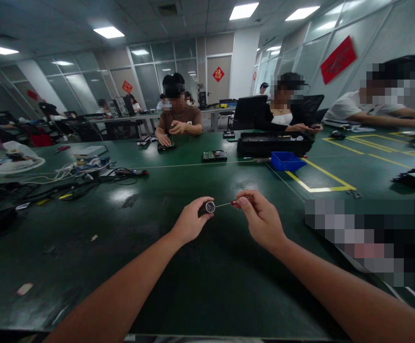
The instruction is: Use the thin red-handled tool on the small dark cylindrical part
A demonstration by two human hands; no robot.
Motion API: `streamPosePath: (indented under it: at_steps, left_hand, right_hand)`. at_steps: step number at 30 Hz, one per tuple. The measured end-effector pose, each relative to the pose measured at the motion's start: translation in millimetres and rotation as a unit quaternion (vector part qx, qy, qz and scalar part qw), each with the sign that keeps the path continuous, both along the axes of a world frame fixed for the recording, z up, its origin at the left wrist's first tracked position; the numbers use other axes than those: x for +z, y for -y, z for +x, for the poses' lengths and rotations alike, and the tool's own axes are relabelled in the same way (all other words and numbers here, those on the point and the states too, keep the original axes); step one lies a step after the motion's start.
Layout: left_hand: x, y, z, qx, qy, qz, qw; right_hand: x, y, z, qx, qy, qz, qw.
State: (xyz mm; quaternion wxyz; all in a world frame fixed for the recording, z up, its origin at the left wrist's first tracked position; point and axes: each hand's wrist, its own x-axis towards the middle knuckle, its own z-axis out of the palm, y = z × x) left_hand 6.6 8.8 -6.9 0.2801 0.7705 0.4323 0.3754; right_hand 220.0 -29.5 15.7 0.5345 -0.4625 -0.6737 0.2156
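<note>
From my head, I look down at my two bare hands over a big green table. My left hand has its thumb and fingers curled around a small, dark, round thing with a shiny ring on its front, so the gap is only as wide as that thing. My right hand is pinched tight on the red end of a thin metal tool. The tool runs across between my hands, and its tip is up at the face of the round thing; I can't tell if it goes inside. Both things are up off the table, in front of me, near the middle. Past my hands sits a green circuit board, and to its right are a blue bin and a long black box. A heap of cords lies far to the left. Across the table, a person in a brown shirt works with both hands.
</note>
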Motion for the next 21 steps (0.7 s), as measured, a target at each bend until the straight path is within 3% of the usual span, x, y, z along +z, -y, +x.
streamPosePath:
  at_steps: [5,11,17,21]
  left_hand:
    - [0.9,1,1,0.0,0.003,0.015,1.0]
    - [1.0,-1,-2,0.0,0.006,0.039,0.999]
    - [0.0,-3,-5,-0.013,-0.013,0.062,0.998]
    - [1.5,-2,-5,-0.009,-0.032,0.063,0.997]
  right_hand:
    - [-0.3,-3,0,-0.014,0.023,-0.006,1.0]
    - [11.0,0,1,-0.059,0.112,-0.012,0.992]
    - [14.9,3,1,-0.002,0.141,-0.01,0.99]
    - [15.1,3,1,-0.014,0.153,-0.041,0.987]
